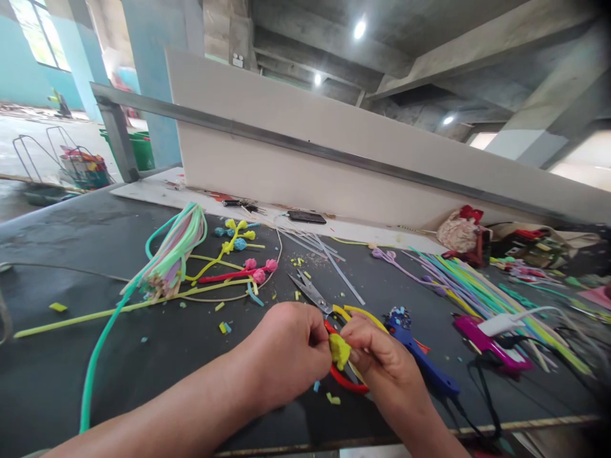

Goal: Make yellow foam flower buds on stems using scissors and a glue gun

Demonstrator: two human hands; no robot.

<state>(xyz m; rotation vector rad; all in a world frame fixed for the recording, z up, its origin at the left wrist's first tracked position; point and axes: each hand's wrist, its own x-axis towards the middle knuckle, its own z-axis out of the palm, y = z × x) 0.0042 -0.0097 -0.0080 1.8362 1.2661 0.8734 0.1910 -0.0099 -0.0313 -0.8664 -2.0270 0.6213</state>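
A small crumpled yellow piece (pixel 339 352) is held between the two hands, above the red and yellow handles of the scissors (pixel 312 294) near the front of the dark desk (pixel 191 369). The fingers of the left hand (pixel 291 356) are curled closed and pinch its left edge; the thumb and fingers of the right hand (pixel 384 362) grip its right side. The scissors lie with their blades apart, pointing away, among yellow and blue scraps. Just right of the right hand rests a blue glue gun (pixel 424 364), and beyond it a magenta power strip (pixel 491 343) with a white plug in it. Left of the scissors lie a red sprig with pink buds (pixel 258 276) and a yellow sprig with yellow and blue buds, near a bundle of pale green and pink craft stems (pixel 179 248). More coloured stems (pixel 477 286) spread at the right. At the back, a phone (pixel 307 217) lies before a white panel (pixel 296 165)
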